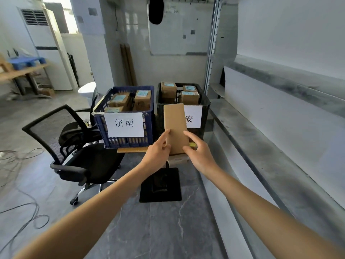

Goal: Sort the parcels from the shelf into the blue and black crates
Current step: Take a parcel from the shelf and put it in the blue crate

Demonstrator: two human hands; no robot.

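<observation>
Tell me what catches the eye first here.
A cardboard parcel is held upright at centre by the left hand and right hand, blank face towards the camera. Behind it sit a blue crate on the left and a black crate on the right, both holding parcels.

A plain brown parcel (pixel 175 126) is showing; at its nine o'clock a blue crate (pixel 150 116) is wearing a white label (pixel 125 124) with black characters; at twelve, parcels (pixel 189 99) in the black crate (pixel 160 111) are carrying light-blue stickers (pixel 190 93).
</observation>
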